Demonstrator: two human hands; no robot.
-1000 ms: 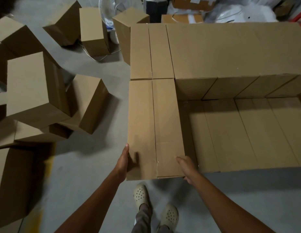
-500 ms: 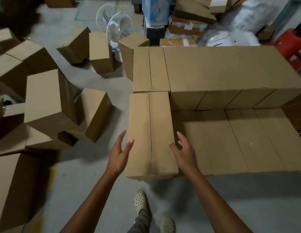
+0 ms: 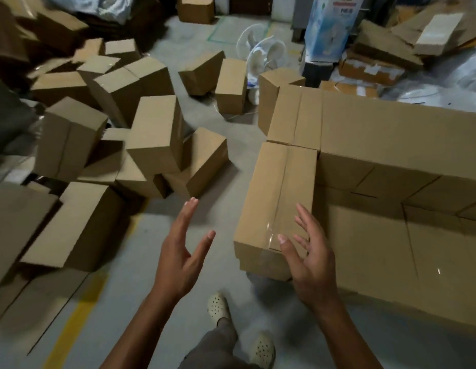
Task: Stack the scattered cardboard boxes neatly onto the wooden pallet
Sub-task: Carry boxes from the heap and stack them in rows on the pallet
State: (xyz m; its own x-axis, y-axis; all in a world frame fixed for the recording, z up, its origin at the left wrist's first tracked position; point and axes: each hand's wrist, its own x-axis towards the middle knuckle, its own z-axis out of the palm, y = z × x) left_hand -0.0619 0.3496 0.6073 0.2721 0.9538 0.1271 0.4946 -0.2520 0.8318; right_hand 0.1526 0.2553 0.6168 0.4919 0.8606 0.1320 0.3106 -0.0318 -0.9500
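- Left hand [image 3: 182, 251] and right hand [image 3: 311, 259] both spread open, empty.
- One taped box [image 3: 278, 198] tops the stack's [image 3: 391, 134] near-left corner.
- Over a dozen loose boxes [image 3: 154, 134] litter the floor [image 3: 241, 150].

A smooth grey concrete floor [image 3: 141, 288] runs through the dim room, under soft, even light. A yellow painted line [image 3: 77, 310] crosses it at the near left, and a thin green outline [image 3: 215, 30] marks it far back. White fans [image 3: 269, 53] sit on the floor in the far middle, just left of a tall blue-and-white printed carton [image 3: 330, 25]. Pale plastic sheeting [image 3: 444, 86] is heaped at the far right
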